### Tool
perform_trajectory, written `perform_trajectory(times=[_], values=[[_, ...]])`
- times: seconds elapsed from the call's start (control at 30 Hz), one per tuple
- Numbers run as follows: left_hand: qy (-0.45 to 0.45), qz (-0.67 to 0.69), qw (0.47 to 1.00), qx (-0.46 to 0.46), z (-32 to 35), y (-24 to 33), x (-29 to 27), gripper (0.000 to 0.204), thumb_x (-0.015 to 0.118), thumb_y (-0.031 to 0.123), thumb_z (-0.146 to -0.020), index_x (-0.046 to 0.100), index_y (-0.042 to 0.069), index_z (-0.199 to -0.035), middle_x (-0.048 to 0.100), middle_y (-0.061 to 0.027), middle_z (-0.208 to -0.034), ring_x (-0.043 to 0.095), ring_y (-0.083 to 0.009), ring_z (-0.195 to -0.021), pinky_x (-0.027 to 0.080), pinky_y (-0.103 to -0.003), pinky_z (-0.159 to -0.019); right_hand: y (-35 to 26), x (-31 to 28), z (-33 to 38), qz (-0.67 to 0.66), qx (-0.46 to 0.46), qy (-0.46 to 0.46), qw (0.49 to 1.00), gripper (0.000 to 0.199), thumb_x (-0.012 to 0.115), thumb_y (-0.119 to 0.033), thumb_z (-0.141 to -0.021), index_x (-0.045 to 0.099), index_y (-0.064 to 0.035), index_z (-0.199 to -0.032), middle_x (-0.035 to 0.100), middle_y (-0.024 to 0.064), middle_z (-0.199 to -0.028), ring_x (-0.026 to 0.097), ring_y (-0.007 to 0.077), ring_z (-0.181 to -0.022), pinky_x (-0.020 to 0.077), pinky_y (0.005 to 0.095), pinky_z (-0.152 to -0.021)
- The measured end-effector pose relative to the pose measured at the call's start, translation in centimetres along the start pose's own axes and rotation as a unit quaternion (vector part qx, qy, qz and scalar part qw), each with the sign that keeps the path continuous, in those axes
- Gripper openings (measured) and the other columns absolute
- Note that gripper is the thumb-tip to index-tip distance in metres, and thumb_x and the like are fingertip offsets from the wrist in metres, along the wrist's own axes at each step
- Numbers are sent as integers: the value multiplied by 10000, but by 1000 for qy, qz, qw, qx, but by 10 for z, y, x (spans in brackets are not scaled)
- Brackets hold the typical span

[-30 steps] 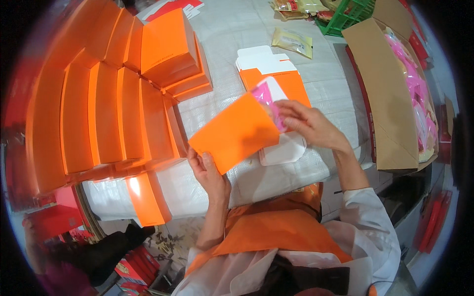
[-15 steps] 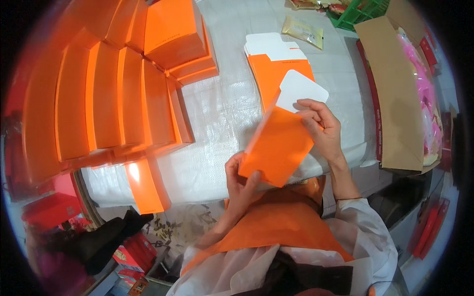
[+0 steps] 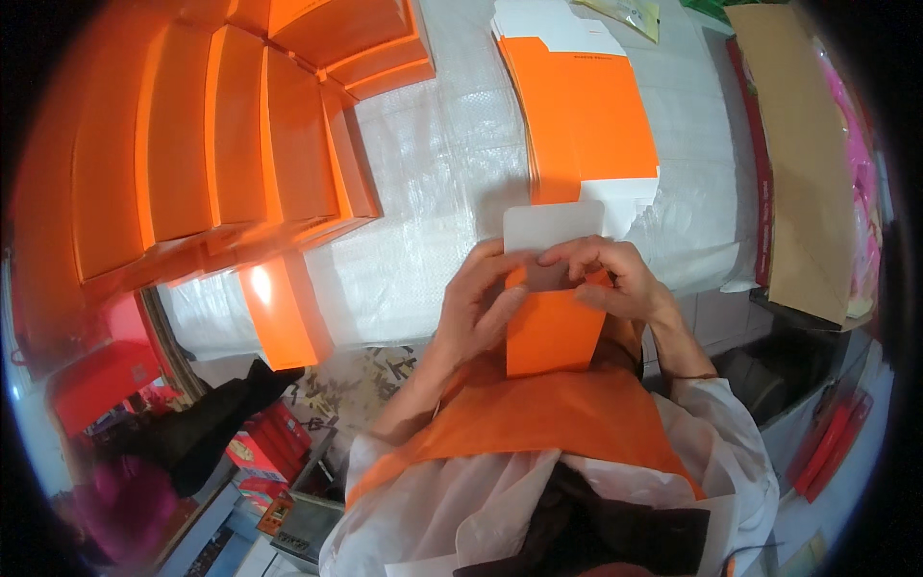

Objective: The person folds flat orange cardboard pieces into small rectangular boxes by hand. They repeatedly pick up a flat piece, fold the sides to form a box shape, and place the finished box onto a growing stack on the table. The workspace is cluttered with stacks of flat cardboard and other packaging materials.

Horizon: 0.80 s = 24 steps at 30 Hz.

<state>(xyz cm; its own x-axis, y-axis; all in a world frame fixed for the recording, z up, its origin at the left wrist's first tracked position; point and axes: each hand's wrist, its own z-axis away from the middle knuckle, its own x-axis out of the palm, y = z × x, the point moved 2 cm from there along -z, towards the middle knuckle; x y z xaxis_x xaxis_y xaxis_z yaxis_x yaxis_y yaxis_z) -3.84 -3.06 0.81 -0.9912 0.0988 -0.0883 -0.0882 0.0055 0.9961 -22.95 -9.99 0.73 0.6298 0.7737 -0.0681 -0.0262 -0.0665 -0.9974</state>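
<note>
An orange carton (image 3: 550,337) stands upright against my apron, squared out at its top, with a white flap (image 3: 553,227) rising at the far side. My left hand (image 3: 484,300) grips its left side, fingers curled at the opening and thumb along the near edge. At the top right corner my right hand (image 3: 620,277) pinches the rim, its fingers bent over the opening. The carton's inside is mostly hidden by my fingers. Just beyond lies a stack of flat orange cartons (image 3: 588,111) with white flaps.
Rows of orange boxes (image 3: 178,144) fill the left of the white-covered table (image 3: 433,192); a single orange box (image 3: 281,313) lies at its near edge. A brown cardboard box (image 3: 808,163) with pink packages stands right. A pale packet (image 3: 630,13) lies at the far side.
The carton was flat and tilted between my hands; now it is opened out and upright, nearer my body. Both hands have come together at its top.
</note>
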Motion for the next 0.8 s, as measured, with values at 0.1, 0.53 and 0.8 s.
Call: perform_trajectory(times=[0.1, 0.53, 0.8], values=[[-56, 66, 996, -2, 1, -16, 4, 249, 540, 85, -813, 556, -4, -1046, 509, -111, -1079, 515, -209, -945, 407, -268, -789, 2, 1, 2, 7, -4, -16, 1000, 97, 575, -44, -796, 525, -13, -872, 571, 128, -1032, 562, 133, -837, 448, 238, -665], [172, 156, 971, 54, 15, -12, 21, 323, 640, -81, -678, 432, 23, -902, 475, -97, -971, 477, -183, -913, 394, -291, -827, 11, 38, 19, -130, -100, 232, 959, 246, 517, -35, -831, 374, -16, -1031, 448, 153, -1129, 489, 213, -1024, 379, 306, -892], [157, 56, 986, 13, 6, -1, 16, 261, 602, -65, -732, 491, 12, -955, 470, -81, -982, 483, -126, -855, 418, -220, -704, -4, 36, 10, -131, -45, 243, 960, 205, 468, 28, -846, 392, -6, -1033, 478, 104, -1036, 493, 165, -969, 392, 284, -870]])
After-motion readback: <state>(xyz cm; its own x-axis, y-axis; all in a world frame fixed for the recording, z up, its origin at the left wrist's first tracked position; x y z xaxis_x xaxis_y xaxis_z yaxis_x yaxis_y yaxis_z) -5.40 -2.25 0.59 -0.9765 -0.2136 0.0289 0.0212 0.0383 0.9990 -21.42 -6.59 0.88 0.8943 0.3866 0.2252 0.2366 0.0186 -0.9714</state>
